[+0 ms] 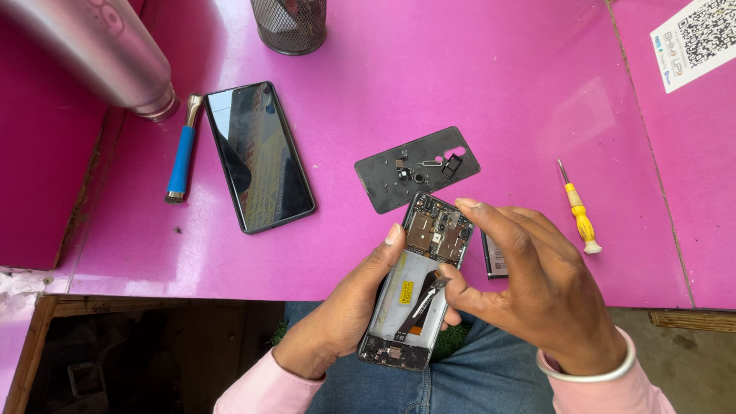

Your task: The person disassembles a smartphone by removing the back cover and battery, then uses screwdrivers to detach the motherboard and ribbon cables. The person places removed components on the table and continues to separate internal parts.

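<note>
Two hands work low in the frame: the left hand [349, 307] grips an opened phone [418, 284] while right hand [537, 284] fingers pinch its flex cable [425, 299].

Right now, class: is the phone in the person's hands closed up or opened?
Opened. The held phone shows bare circuit boards and a ribbon cable, and its back cover lies apart on the pink table.

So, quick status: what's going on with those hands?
Left hand cradles opened phone. Right hand pinches at its middle. Back cover and screwdriver lie clear.
</note>
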Demonstrator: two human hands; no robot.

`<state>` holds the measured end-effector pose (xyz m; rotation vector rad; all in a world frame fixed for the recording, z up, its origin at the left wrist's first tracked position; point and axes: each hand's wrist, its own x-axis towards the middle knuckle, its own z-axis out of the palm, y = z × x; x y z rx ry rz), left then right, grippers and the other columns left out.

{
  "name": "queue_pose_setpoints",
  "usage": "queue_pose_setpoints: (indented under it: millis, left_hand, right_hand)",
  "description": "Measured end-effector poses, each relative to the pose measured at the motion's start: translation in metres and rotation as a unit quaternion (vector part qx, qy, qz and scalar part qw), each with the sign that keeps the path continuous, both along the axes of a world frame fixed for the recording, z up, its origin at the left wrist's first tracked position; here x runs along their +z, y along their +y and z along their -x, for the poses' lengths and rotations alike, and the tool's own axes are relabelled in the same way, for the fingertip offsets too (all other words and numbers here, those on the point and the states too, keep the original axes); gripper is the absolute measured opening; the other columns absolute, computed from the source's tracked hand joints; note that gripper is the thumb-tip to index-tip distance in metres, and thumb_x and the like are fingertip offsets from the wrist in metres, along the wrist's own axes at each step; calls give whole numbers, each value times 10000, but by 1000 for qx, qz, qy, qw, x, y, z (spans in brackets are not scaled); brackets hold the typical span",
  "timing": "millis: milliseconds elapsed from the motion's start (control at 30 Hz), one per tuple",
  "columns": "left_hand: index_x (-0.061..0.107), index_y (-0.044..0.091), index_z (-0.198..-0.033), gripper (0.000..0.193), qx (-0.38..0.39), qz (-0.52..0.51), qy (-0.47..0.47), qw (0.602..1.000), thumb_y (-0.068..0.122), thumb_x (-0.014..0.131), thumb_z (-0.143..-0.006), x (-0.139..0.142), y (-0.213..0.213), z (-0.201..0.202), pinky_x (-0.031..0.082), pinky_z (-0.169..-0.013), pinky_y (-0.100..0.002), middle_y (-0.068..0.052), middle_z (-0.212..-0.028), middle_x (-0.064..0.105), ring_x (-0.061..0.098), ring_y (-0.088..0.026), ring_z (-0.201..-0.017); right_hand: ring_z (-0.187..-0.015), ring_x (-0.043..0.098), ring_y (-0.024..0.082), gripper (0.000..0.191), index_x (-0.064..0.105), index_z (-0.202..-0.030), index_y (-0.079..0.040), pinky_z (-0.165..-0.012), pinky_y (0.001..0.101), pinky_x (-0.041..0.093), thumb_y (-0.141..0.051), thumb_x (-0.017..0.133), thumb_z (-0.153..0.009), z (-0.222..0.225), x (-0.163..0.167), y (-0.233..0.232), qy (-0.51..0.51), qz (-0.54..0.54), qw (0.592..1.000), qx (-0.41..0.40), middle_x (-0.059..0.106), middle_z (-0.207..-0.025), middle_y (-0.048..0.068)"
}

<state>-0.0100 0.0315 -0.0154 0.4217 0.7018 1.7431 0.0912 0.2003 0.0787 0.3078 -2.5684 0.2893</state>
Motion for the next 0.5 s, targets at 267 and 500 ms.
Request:
queue_pose_setpoints:
  millis: [267, 500]
  left_hand:
    - [581, 0, -1289, 776, 7, -6, -10, 1000, 662, 261, -1041, 2, 1, -1, 657, -662, -338, -180, -973, 709, 769, -261, -830]
    - [584, 1, -1287, 788, 6, -9, -2, 1000, 677, 267, -1036, 0, 1, -1, 654, -657, -340, -177, -976, 710, 764, -257, -826]
  right_hand:
    - [-950, 726, 315, 741, 388, -1398, -7, -914, 475, 603, -198, 832, -836, 3, -9, 2, 23, -23, 999, 6, 688, -1176, 178]
    - [-968, 725, 319, 778, 362, -1397, -14, -934, 488, 594, -227, 844, -825, 4, -10, 0, 46, -29, 999, 9, 684, -1212, 185]
